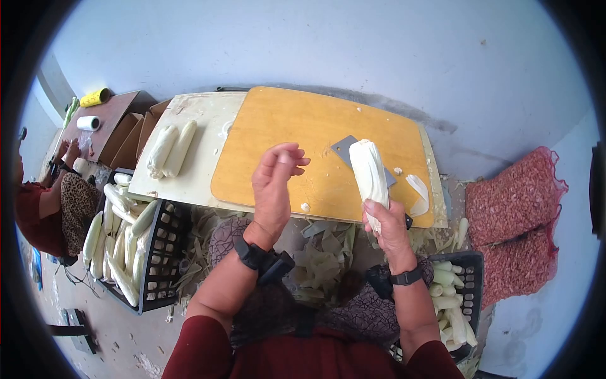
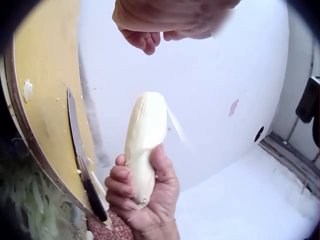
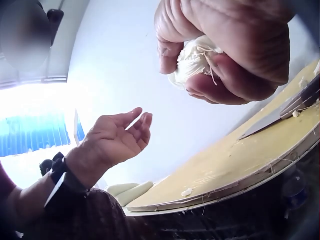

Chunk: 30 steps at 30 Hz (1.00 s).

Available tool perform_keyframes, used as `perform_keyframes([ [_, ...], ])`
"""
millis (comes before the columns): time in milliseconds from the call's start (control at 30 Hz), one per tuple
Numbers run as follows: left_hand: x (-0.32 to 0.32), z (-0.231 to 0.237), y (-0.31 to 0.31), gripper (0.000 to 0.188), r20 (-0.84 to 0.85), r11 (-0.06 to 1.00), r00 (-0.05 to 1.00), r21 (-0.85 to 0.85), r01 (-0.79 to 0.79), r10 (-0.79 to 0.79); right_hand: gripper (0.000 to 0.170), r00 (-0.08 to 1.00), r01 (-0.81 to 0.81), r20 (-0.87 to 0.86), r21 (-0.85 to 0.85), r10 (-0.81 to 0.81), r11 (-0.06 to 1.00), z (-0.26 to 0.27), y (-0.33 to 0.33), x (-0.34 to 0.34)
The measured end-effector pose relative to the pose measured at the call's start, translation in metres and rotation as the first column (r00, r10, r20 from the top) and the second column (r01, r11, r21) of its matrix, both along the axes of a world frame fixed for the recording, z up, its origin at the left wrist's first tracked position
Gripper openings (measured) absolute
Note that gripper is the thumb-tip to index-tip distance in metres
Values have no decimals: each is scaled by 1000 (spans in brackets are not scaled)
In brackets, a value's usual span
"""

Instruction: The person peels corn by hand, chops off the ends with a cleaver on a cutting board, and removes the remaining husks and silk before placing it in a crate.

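Observation:
My right hand [image 1: 386, 227] grips the lower end of an ear of corn [image 1: 369, 174] wrapped in pale husk, holding it upright over the yellow board [image 1: 278, 126]. In the left wrist view, fingers and thumb wrap the ear [image 2: 145, 130], and a thin husk strip sticks out beside it. The right wrist view shows its stringy end [image 3: 195, 62]. My left hand [image 1: 274, 183] is raised left of the ear, fingers loosely bent and holding nothing. Behind the ear lies a knife [image 1: 343, 149] with a grey blade and black handle, partly hidden in the head view.
Two husked-over ears [image 1: 170, 151] lie on the pale tabletop at left. Black crates of corn stand at left [image 1: 154, 252] and right [image 1: 473, 265]. Red mesh sacks [image 1: 514, 202] lean by the wall. Loose husks [image 1: 322, 265] cover the floor. Another person [image 1: 47, 205] sits far left.

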<state>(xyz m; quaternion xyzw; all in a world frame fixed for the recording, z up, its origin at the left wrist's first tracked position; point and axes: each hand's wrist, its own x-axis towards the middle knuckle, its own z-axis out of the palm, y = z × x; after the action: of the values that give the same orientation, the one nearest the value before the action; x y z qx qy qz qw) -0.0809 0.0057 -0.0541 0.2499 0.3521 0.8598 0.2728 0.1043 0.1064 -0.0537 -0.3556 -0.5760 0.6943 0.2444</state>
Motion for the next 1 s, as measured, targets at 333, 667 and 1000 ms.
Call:
perform_keyframes([
  [333,25,5,5,52,-837,966,547,-153,-207,-15,31,995,-104,10,23,104,994,4,-11,-1],
  [667,23,2,9,44,-960,945,278,-113,-307,-24,29,985,-161,83,117,152,980,3,-17,-2],
  [1000,13,-7,18,17,-864,966,489,-13,-259,120,33,972,-219,115,122,205,968,-8,-18,-5],
])
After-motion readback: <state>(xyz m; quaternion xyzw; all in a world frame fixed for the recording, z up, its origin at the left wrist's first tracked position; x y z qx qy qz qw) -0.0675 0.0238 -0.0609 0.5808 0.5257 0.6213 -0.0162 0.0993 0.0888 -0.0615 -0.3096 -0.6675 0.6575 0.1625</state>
